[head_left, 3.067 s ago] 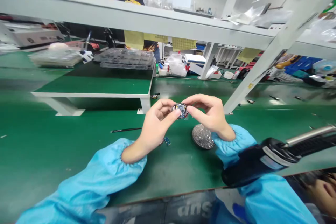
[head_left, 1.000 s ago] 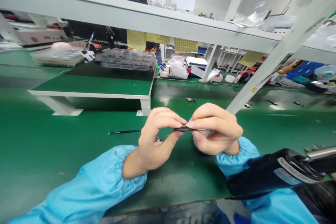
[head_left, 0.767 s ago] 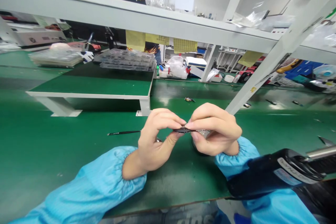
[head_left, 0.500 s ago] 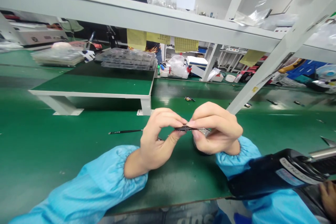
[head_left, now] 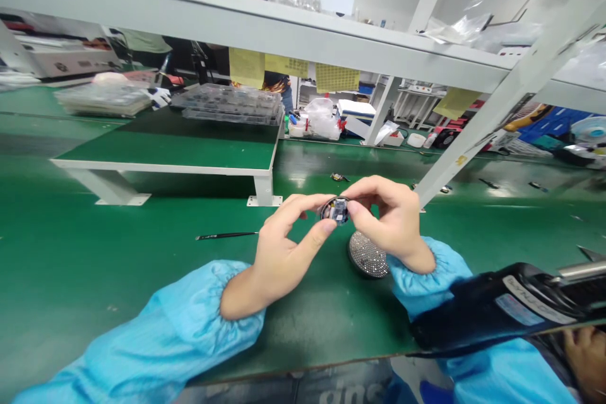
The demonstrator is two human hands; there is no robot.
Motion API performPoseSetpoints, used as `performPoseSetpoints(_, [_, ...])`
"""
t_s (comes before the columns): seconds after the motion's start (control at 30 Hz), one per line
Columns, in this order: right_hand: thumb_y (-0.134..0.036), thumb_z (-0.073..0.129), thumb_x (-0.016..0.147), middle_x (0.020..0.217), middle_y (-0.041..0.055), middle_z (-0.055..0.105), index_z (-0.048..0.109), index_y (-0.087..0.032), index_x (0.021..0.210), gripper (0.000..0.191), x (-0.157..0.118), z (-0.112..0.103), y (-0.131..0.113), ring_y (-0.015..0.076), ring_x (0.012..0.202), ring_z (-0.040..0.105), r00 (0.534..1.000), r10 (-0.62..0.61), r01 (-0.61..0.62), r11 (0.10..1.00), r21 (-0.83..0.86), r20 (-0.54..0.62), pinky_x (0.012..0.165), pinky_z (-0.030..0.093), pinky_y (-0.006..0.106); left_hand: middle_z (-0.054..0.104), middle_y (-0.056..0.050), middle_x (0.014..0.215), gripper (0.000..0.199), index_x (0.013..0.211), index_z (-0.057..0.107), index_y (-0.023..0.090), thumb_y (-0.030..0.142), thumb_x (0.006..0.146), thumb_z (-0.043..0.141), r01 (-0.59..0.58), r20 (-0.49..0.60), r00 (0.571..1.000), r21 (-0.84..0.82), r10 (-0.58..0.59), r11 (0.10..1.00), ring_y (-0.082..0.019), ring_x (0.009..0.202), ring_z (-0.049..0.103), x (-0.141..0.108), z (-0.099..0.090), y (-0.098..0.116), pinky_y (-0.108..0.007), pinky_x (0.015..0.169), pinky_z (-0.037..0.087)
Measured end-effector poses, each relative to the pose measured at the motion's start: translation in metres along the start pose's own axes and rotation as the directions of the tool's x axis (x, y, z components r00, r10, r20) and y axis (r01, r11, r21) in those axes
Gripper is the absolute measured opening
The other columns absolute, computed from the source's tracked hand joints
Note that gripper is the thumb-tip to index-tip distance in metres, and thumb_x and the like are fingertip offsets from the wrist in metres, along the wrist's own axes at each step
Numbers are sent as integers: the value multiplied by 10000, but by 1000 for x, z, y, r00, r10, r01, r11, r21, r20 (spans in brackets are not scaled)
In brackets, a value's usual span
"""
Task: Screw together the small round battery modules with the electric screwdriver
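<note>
Between both hands is a small round dark case (head_left: 339, 210), tilted so that the circuit parts inside face me. My left hand (head_left: 296, 243) pinches its left and lower rim with thumb and fingers. On the right side of the case, my right hand (head_left: 391, 214) grips the rim in the same way. Below my right hand a round rhinestone-studded object (head_left: 368, 255) rests on the green bench (head_left: 312, 322). To the left of my left hand lies a thin black-handled tool (head_left: 226, 235), its right end hidden behind the hand.
A low green-topped stand (head_left: 189, 145) carries stacked clear plastic trays (head_left: 231, 104). Small electronic pieces (head_left: 339, 177) lie farther back. A slanted white post (head_left: 478, 132) rises at the right. Near my right sleeve is a black labelled bar (head_left: 492, 312). Another person's hand (head_left: 587, 353) shows at lower right.
The round case has turned from edge-on to showing its inside, and has risen slightly. My right hand has moved up, uncovering more of the rhinestone-studded object.
</note>
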State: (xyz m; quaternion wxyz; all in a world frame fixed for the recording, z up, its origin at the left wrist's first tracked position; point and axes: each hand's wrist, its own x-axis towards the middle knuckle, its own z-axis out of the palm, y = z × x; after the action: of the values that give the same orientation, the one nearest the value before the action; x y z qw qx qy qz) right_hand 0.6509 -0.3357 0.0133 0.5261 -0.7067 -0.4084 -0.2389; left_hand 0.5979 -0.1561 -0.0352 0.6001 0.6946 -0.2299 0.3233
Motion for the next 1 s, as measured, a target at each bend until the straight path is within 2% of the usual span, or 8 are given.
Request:
performPoseSetpoints(0.07, [-207,717,828,733,36,726,734,-143,862,75,2,-2,2,120,570,628,991,135,-136,990,43,24,466,481,206,754,-35,1140,264,1244,732,276,289,981,706,84,9,996,-39,-83,996,-184,999,686,1,1,0,-298,851,548])
performPoseSetpoints(0.17, [-282,751,842,721,36,717,731,-128,871,158,4,-4,6,112,551,614,972,225,-232,963,134,62,463,490,204,758,-37,1193,256,1238,749,283,325,993,689,177,4,984,-122,-178,977,-196,1062,707,2,2,0,-308,923,582])
performPoseSetpoints(0.27, [-316,780,845,721,34,714,735,-126,902,203,5,-4,8,113,566,626,967,240,-253,948,192,91,483,511,207,774,-48,1147,235,1174,779,257,363,975,711,219,-19,974,-169,-225,961,-207,1039,726,5,4,1,-324,941,609])
performPoseSetpoints(0.57, [-314,804,842,749,42,727,739,-116,908,219,8,-4,14,103,564,630,962,244,-267,936,228,125,488,518,200,779,-66,960,223,1039,797,222,406,915,772,280,-38,954,-227,-296,933,-192,763,694,12,6,1,-329,764,645])
performPoseSetpoints(0.67, [-329,814,836,755,45,729,742,-107,900,242,9,-5,16,97,558,625,945,271,-312,916,252,185,500,523,201,755,-60,893,239,999,790,209,418,884,798,321,-30,940,-263,-340,910,-178,709,659,11,5,-2,-311,721,628])
performPoseSetpoints(0.8, [-293,799,851,729,24,720,752,-110,902,196,13,-5,25,92,565,627,916,309,-373,890,262,255,520,516,189,742,-57,897,264,1018,781,205,422,872,808,404,33,910,-286,-413,869,-170,747,673,12,2,-9,-253,683,589])
performPoseSetpoints(0.87, [-268,789,860,753,20,729,752,-115,910,166,16,-7,29,94,609,650,898,293,-389,879,277,329,564,531,185,747,-51,883,286,996,770,202,431,840,841,454,75,889,-267,-451,850,-177,768,697,13,0,-11,-234,673,583])
performPoseSetpoints(1.0, [-274,827,843,820,26,750,743,-118,955,209,17,-24,28,109,740,699,809,202,-400,877,265,552,674,555,186,775,-38,837,426,947,751,217,535,713,912,516,148,853,-106,-500,850,-223,744,731,13,-4,-22,-236,562,572])
